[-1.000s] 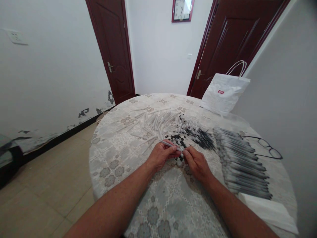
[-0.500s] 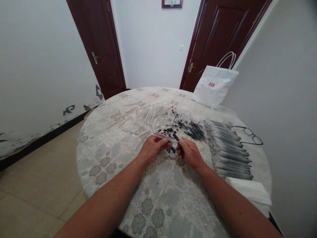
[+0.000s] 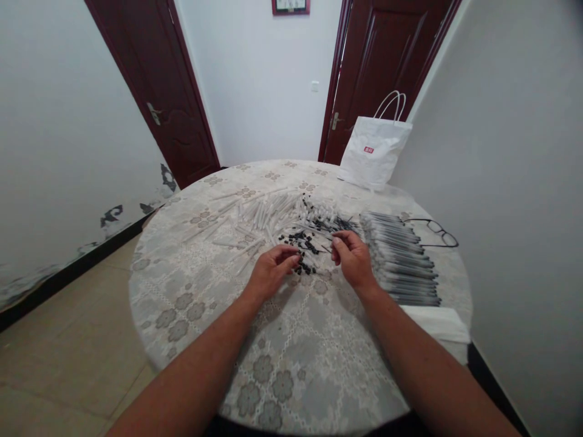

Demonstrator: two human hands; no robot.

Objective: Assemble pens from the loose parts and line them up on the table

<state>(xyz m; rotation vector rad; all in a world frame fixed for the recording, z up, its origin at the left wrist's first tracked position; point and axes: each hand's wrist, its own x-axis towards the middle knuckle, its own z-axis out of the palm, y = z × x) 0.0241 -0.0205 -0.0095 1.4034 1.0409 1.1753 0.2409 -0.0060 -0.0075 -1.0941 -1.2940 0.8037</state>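
Note:
My right hand point(image 3: 351, 258) is closed in a pinch on a slim pen point(image 3: 319, 232), which points left and away over the pile of parts. My left hand point(image 3: 273, 270) has thumb and forefinger drawn together at the scattered small black caps point(image 3: 306, 267); whether a cap sits between the fingertips I cannot make out. More black caps lie between the hands. Behind them are clear pen barrels point(image 3: 268, 211), a heap of small white pieces point(image 3: 319, 211) and thin black refills point(image 3: 344, 224), partly hidden by my right hand.
Assembled-looking pens point(image 3: 401, 258) lie in a long row on the right. Eyeglasses point(image 3: 439, 233) rest beyond them, and a folded white cloth or paper point(image 3: 435, 323) is nearer me. A white paper bag point(image 3: 376, 152) stands at the back of the round table point(image 3: 186, 358).
My left hand has come off the pen and moved to the black caps. The pen stays in my right hand, now farther from the left. The view has turned slightly right.

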